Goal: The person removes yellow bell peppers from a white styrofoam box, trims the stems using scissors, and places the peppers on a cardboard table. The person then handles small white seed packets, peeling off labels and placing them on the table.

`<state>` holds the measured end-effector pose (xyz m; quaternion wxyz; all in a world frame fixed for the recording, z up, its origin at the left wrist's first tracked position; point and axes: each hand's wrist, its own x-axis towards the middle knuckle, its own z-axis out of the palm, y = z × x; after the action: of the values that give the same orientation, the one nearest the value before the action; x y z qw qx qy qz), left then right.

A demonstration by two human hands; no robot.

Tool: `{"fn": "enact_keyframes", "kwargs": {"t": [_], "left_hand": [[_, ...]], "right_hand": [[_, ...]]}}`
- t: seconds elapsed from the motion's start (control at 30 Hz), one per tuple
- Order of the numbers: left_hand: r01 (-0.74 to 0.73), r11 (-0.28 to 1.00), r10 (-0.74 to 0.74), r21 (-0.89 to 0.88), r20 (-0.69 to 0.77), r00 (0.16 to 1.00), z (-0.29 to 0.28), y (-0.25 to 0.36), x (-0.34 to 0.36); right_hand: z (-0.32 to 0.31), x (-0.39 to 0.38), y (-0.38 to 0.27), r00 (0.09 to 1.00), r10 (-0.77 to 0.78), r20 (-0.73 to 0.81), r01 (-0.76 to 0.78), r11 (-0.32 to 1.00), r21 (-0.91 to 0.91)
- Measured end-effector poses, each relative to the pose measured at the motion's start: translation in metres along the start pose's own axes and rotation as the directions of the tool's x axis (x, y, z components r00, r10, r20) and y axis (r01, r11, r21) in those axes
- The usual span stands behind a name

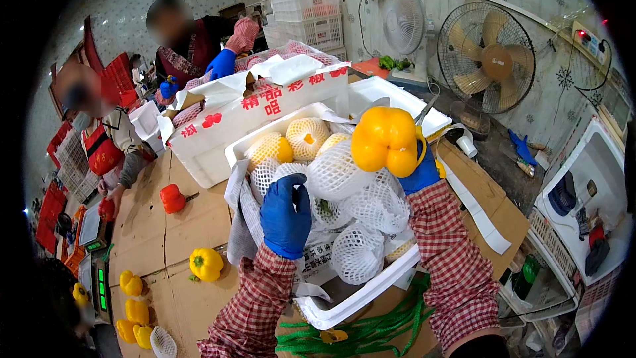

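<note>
My right hand (422, 171), in a blue glove, grips a large yellow bell pepper (386, 140) above the right side of a white foam box (391, 272). My left hand (286, 217), also gloved in blue, is over the box's left side with its fingers curled; what they pinch, if anything, is hidden. Right beside its fingertips is a puffed white foam net (339, 171). Inside the box are several more netted pieces, including yellow peppers (307, 138) at the back and a rounded net (358, 253) at the front. Grey lining paper (244, 209) hangs over the left rim.
A larger white box (265, 116) stands behind. Left on the cardboard-covered table (159, 238) are a red pepper (173, 198), a yellow pepper (206, 264) and several others. Green cord (358, 337) lies in front. A fan (487, 58) stands back right; two people work at left.
</note>
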<state>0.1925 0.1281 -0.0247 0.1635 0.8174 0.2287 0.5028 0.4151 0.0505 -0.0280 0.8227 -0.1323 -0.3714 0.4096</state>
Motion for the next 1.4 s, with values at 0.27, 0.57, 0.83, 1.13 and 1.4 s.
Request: {"fn": "enact_keyframes", "kwargs": {"t": [0.27,0.57,0.83,1.13,1.4], "left_hand": [[-0.079,0.931,0.111,-0.355,0.071,0.991,-0.018,0.058,0.003],[-0.007,0.767,0.063,-0.641,0.065,0.996,-0.005,0.043,-0.006],[0.27,0.653,0.033,-0.707,0.383,0.923,-0.001,0.038,-0.011],[0.413,-0.163,-0.28,-0.896,0.443,0.852,-0.003,-0.006,-0.008],[0.249,0.069,-0.348,-0.966,0.211,0.914,-0.011,-0.001,-0.004]], "right_hand": [[0.048,-0.007,0.005,0.99,0.134,0.049,-0.041,0.597,-0.801],[-0.002,-0.004,0.01,0.974,0.224,0.033,-0.225,0.974,0.03],[0.03,-0.009,0.007,0.983,-0.075,-0.17,-0.046,0.788,-0.614],[0.046,-0.014,0.024,0.999,-0.046,-0.016,0.014,0.57,-0.821],[0.056,-0.022,0.023,0.969,0.104,0.225,0.226,0.003,-0.974]]}}
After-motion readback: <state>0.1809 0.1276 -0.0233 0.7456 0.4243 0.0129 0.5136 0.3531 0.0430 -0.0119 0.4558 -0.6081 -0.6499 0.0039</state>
